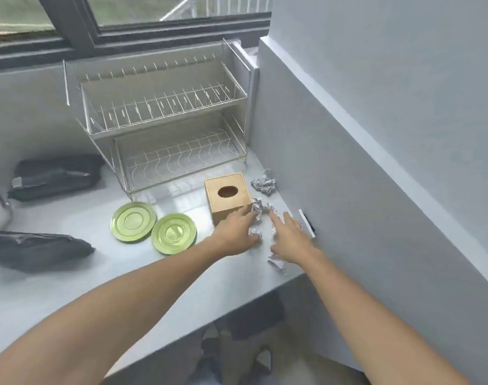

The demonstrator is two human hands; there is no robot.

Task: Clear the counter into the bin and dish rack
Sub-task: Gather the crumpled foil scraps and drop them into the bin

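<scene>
Both hands reached out over the grey table toward a scatter of crumpled paper scraps. Left hand lay palm down with fingers loosely curled over a small paper wad, touching it, though whether it actually gripped it could not be told; its fingertips also met another crumpled piece just ahead. Right hand was spread open and flat, its forefinger stretched toward a scrap at its tip, and one more scrap lay just under its wrist. Immediately beyond the left hand stood a wooden box with an oval hole in its top, and a larger paper ball sat farther on, against the wall. To the left of the left hand, two green plates rested side by side, touching. Well beyond both hands stood the two-tier wire dish rack, and far to the left lay dark bags.
</scene>
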